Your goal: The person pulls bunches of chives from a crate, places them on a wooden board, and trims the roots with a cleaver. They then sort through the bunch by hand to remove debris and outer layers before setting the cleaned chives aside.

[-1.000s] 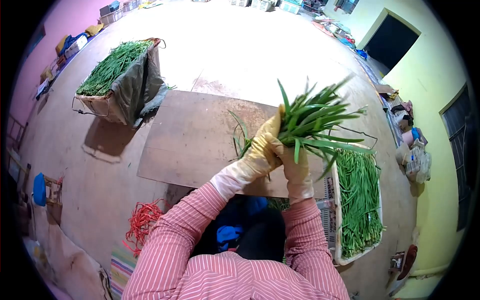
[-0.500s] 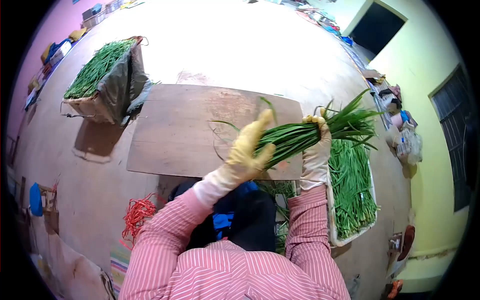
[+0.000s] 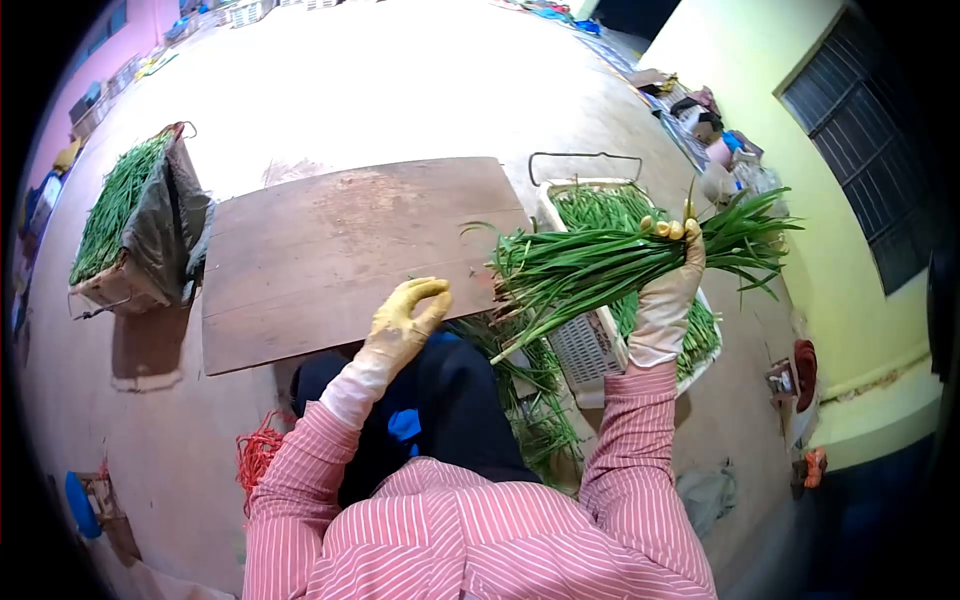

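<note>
My right hand [image 3: 675, 270], in a pale yellow glove, is closed around a bunch of long green chive-like leaves [image 3: 590, 262]. The bunch lies almost level above a white crate, its cut ends to the left and loose tips fanning out to the right. My left hand [image 3: 408, 318], gloved the same way, is near the front edge of a wooden board [image 3: 340, 240]. Its fingers are curved, with a small gap to the thumb, and nothing shows between them. The white crate [image 3: 585, 352] holds more of these greens and is partly hidden by the bunch and my right arm.
Another crate full of greens [image 3: 120, 205], with a grey sheet on its side, stands left of the board. Red ties [image 3: 258, 452] lie by my left sleeve. Loose greens [image 3: 545, 425] are on the floor beside my knees. Bags and goods line the yellow wall.
My left hand has left the bunch and drawn back toward me, its fingers curling in. My right hand has carried the bunch right, over the crate. The view has turned right.
</note>
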{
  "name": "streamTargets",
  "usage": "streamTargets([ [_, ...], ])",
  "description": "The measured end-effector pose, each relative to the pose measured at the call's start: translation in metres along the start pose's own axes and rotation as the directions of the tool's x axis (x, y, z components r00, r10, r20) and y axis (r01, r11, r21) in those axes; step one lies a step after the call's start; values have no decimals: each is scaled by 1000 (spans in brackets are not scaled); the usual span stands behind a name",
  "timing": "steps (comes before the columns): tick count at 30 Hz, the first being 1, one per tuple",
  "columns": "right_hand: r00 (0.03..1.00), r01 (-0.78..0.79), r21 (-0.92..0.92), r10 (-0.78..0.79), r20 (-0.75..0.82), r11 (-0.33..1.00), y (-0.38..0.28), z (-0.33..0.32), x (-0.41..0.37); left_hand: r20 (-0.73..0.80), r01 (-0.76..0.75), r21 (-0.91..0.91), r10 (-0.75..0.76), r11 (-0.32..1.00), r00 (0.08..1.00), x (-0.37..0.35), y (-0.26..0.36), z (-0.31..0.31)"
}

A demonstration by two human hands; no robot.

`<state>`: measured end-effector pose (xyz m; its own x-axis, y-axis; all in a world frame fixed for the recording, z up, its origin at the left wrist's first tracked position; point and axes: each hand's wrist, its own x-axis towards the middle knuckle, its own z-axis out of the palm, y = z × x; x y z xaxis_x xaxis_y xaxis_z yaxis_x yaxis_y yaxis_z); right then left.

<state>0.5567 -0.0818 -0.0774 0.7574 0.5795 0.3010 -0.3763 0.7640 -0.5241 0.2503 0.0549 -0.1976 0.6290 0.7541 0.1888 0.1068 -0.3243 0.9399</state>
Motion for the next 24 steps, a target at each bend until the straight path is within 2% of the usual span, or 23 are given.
streamTargets([
  [6,996,68,-14,-67,66,998,-42,16,-49,170,-95,202,61,975,983,-4,49,52],
  [8,995,85,-28,-83,63,996,-51,28,-71,208,-106,185,67,977,976,-5,62,65],
  [10,992,128,-47,-127,14,991,-58,37,-90,146,-190,180,165,965,976,-8,73,80],
  [12,993,116,-16,-116,22,993,-65,30,-99,112,-160,207,139,965,984,-9,87,96],
  [15,994,108,15,-108,10,994,-75,14,-106,78,-242,243,230,939,970,-13,108,114],
  [17,991,131,35,-130,-26,991,-83,6,-111,-30,-317,-39,316,948,948,-13,114,132],
  [18,989,137,49,-134,-58,989,-87,-1,-114,-8,-311,-34,311,950,950,-12,113,141],
  [20,985,170,53,-167,-49,984,-95,-34,-112,31,-340,-175,351,924,936,-2,104,156],
  [21,982,180,58,-175,-77,982,-103,-55,-114,100,-91,-492,160,866,982,4,99,171],
  [22,981,181,62,-176,-84,981,-105,-66,-115,181,40,-624,94,780,979,6,93,174],
  [24,976,175,61,-165,-140,983,-112,-90,-118,250,136,-669,48,731,967,15,88,171],
])
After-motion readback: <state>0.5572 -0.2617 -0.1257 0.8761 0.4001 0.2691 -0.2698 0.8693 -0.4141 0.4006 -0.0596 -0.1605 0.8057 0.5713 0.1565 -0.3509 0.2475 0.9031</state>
